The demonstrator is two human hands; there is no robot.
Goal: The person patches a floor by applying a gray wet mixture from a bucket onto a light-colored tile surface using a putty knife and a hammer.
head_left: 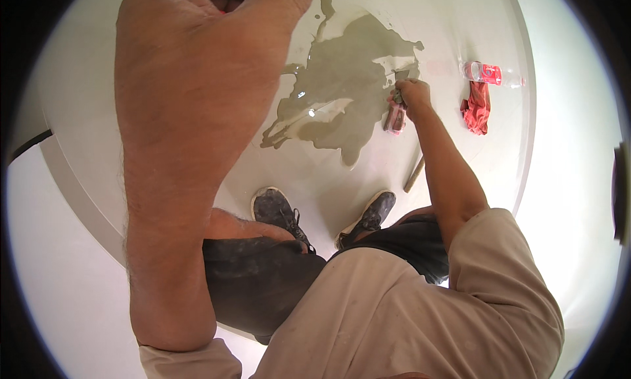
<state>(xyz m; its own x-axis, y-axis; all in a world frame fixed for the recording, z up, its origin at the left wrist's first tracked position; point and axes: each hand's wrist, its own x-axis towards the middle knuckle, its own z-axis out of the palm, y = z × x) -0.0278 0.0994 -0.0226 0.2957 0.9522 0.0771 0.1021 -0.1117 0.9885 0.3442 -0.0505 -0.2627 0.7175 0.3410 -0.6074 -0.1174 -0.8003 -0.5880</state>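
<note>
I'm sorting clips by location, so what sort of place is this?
Possibly a building or renovation site: a grey, wet puddle lies on the smooth pale floor, and the dark shoes look dusty.

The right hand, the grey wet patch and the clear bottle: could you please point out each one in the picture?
Right hand (414, 94), head view: back of the hand.
Grey wet patch (348, 77), head view: its broad middle.
Clear bottle (491, 74), head view: its red label.

Pale flr (453, 162) w/ grey puddle (348, 70), red cloth (478, 110), clear btl (491, 74), stick (413, 175).
</note>
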